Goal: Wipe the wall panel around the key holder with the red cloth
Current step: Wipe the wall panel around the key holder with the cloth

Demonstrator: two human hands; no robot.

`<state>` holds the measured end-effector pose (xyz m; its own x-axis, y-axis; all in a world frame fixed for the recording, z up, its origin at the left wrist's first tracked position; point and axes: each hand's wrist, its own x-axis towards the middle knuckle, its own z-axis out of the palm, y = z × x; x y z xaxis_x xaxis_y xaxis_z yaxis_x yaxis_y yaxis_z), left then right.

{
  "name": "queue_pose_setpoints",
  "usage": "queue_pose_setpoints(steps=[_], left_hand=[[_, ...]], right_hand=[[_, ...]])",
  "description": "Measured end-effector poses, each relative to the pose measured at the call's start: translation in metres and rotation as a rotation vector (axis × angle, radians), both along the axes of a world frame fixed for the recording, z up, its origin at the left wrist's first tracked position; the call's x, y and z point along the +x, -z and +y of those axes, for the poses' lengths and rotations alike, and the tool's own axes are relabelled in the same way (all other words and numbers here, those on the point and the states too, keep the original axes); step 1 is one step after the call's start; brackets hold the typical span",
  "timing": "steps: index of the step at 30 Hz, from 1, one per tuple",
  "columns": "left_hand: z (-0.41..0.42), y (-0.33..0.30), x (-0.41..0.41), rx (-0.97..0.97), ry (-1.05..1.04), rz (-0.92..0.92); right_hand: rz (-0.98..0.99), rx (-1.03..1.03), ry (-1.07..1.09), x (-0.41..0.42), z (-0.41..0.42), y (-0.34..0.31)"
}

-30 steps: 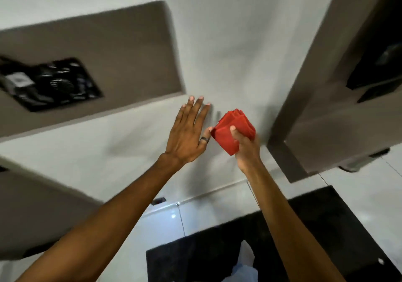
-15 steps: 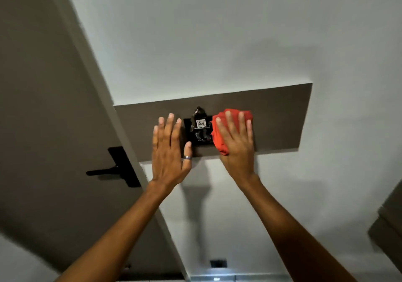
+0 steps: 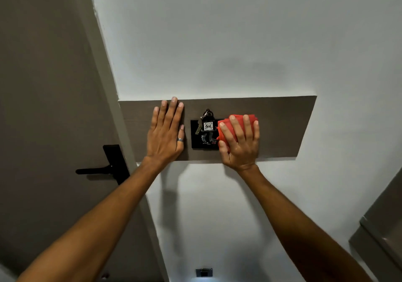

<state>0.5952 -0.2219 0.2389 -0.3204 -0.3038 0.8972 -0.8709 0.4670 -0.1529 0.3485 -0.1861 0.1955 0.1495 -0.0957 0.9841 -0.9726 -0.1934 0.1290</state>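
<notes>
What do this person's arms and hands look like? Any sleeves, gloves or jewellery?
The left arm and right arm are bare right to the frame's edge: no sleeves, gloves, watch or bracelets show. The left hand wears one silver-grey ring on the thumb. The right hand shows no ring. The fingernails look short and unpainted.

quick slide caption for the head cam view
Right hand presses a red cloth on the brown wall panel beside the key holder; left hand rests flat on the panel.

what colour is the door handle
Black; the door handle shows in the head view, left of the panel.
</notes>
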Motion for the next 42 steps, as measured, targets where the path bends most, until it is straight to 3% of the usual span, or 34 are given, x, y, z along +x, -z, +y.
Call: queue_pose_setpoints(steps=[2, 5, 9, 10, 13, 17, 21, 26, 29, 32, 36, 37, 40, 42], left_hand=[[-0.011, 0.003, 0.002, -0.071, -0.05, -0.042], [-0.022, 0.009, -0.001, -0.16, -0.083, -0.026], [-0.023, 0.013, -0.006, -0.178, -0.055, 0.005], [-0.023, 0.014, -0.006, -0.184, -0.058, 0.005], [-0.021, 0.011, -0.01, -0.164, -0.049, 0.044], [-0.025, 0.015, -0.012, -0.164, -0.042, 0.049], [-0.026, 0.016, -0.011, -0.166, -0.04, 0.057], [-0.026, 0.016, -0.011, -0.166, -0.039, 0.057], [-0.025, 0.015, -0.012, -0.165, -0.044, 0.057], [-0.028, 0.018, -0.011, -0.18, -0.038, 0.057], [-0.031, 0.021, -0.01, -0.178, -0.037, 0.072], [-0.031, 0.022, -0.012, -0.185, -0.039, 0.073], [-0.029, 0.018, -0.013, -0.192, -0.048, 0.072], [-0.027, 0.019, -0.012, -0.175, -0.048, 0.073]], right_hand=[[0.01, -0.042, 0.0, -0.008, -0.009, -0.007], [-0.199, -0.063, -0.023, 0.028, -0.014, 0.006], [0.162, -0.079, -0.038, -0.002, -0.019, 0.005], [0.148, -0.087, -0.007, -0.009, -0.021, 0.003], [-0.17, -0.092, 0.02, 0.014, -0.018, 0.011], [0.152, -0.096, -0.018, -0.015, -0.019, 0.008], [-0.174, -0.045, 0.025, 0.025, -0.012, 0.014], [0.082, -0.061, -0.074, -0.01, -0.011, -0.003], [-0.089, -0.016, 0.033, 0.003, -0.011, -0.008], [-0.222, 0.012, -0.002, 0.025, -0.012, -0.001], [0.116, -0.062, -0.02, -0.013, -0.011, 0.003], [0.11, -0.063, 0.003, -0.021, -0.014, 0.003], [-0.319, -0.063, 0.008, 0.021, -0.014, 0.003], [-0.298, -0.044, -0.023, 0.041, -0.011, 0.008]])
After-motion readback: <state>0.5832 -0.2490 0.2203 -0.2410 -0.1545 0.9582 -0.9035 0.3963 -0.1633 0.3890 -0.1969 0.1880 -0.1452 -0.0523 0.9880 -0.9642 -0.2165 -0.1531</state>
